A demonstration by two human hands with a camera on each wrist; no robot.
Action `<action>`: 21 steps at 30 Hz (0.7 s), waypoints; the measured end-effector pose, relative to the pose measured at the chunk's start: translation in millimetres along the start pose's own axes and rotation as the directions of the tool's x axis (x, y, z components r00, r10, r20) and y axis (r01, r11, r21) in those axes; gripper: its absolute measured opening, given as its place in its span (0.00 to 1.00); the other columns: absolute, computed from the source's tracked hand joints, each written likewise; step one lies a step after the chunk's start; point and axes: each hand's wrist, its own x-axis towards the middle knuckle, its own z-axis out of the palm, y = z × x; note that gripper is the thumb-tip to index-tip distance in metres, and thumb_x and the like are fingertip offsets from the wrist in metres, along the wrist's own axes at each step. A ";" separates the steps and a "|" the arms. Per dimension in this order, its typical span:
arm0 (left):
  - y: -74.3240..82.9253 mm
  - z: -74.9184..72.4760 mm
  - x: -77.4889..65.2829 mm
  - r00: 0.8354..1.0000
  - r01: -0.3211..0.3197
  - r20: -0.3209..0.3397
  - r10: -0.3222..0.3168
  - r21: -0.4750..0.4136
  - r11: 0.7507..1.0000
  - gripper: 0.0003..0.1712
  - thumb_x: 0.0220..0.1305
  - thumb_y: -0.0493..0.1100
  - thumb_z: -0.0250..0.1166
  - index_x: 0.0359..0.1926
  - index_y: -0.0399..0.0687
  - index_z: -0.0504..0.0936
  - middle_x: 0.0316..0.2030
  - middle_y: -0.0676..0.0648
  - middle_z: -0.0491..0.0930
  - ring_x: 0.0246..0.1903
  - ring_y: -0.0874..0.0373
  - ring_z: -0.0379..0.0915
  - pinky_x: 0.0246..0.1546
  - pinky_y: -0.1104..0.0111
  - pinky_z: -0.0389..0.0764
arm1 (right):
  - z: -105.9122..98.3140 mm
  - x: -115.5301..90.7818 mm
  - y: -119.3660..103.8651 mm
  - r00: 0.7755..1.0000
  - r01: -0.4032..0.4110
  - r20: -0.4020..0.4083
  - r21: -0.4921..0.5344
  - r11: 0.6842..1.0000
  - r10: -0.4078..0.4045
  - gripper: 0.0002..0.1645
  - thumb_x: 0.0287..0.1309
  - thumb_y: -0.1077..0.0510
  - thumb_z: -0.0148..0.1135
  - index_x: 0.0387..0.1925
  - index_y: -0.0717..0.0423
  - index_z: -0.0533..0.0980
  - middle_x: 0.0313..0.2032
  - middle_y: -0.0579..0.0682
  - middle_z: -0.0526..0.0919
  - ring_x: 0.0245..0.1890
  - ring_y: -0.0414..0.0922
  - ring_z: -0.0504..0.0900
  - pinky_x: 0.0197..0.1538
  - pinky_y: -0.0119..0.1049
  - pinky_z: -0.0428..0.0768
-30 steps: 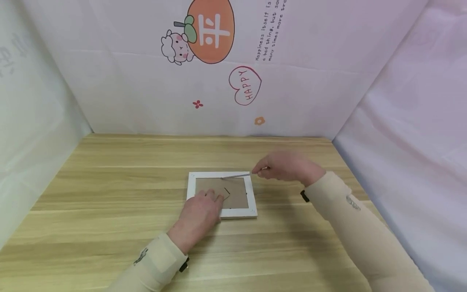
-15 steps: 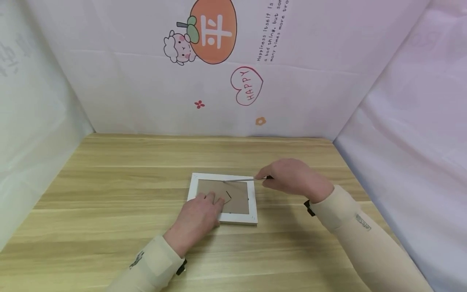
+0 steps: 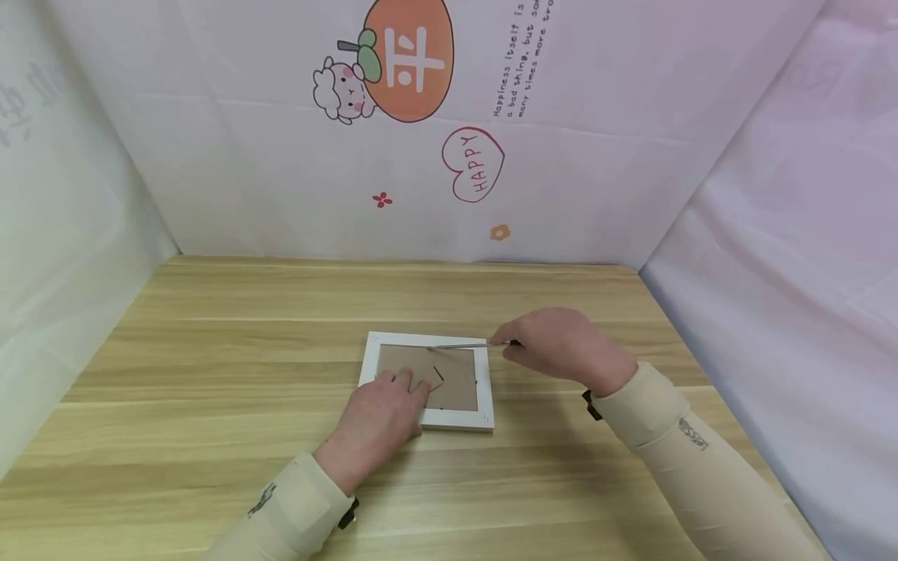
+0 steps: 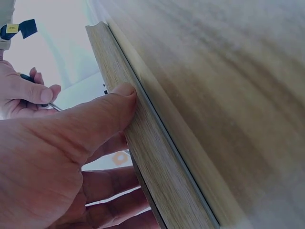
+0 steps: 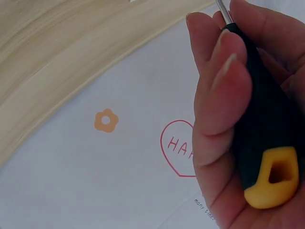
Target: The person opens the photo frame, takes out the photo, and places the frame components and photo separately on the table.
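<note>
A picture frame (image 3: pixel 459 419) with a white border lies back side up on the table, its brown backing board (image 3: pixel 456 397) showing. My left hand (image 3: pixel 379 413) holds the near left part, fingers spread over the board; in the left wrist view the thumb (image 4: pixel 109 105) lies against the frame's outer edge (image 4: pixel 147 148). To the right, my right hand (image 3: pixel 561 343) grips a screwdriver (image 3: pixel 463 345). Its metal shaft runs left across the frame, with the tip at the board's far edge. The right wrist view shows the fingers curled round its dark handle (image 5: pixel 262 109) with a yellow end (image 5: pixel 267 195).
The wood-grain table (image 3: pixel 210 389) ends at a printed white cloth (image 3: pixel 281 195) behind. White cloth also hangs at the left (image 3: pixel 63 195) and right (image 3: pixel 793 234) sides. Small dark tabs (image 3: pixel 477 382) sit along the board's edge, and a short black slot (image 3: pixel 438 373) marks its middle.
Over the last second my right hand has shifted slightly right and nearer with the screwdriver, whose tip stays by the board's far edge. The left hand has hardly moved.
</note>
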 end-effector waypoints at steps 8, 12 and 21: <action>-0.8 0.9 1.2 1.000 -0.001 -0.023 0.001 0.001 1.000 0.35 0.43 0.56 0.76 0.54 0.49 0.81 0.40 0.44 0.80 0.31 0.51 0.74 0.18 0.62 0.77 | -0.8 6.2 -0.6 0.993 -0.041 -0.111 -0.106 0.994 0.029 0.12 0.60 0.57 0.57 0.28 0.37 0.82 0.20 0.34 0.76 0.17 0.33 0.61 0.16 0.33 0.57; -2.1 2.0 1.1 1.000 -0.001 -0.028 0.001 -0.005 1.000 0.33 0.44 0.54 0.76 0.52 0.49 0.81 0.38 0.45 0.79 0.29 0.51 0.73 0.17 0.63 0.75 | -3.2 16.6 0.8 0.986 -0.058 -0.163 -0.118 0.991 0.038 0.20 0.57 0.58 0.53 0.12 0.44 0.61 0.13 0.38 0.52 0.17 0.37 0.48 0.20 0.35 0.47; -3.0 2.0 -0.4 0.998 -0.015 -0.068 0.015 0.003 1.000 0.33 0.42 0.54 0.77 0.51 0.49 0.81 0.37 0.46 0.78 0.28 0.53 0.71 0.16 0.65 0.74 | -14.7 48.3 16.7 0.997 -0.077 -0.041 -0.121 0.990 0.073 0.23 0.55 0.42 0.64 0.12 0.42 0.66 0.13 0.38 0.60 0.16 0.37 0.58 0.20 0.35 0.54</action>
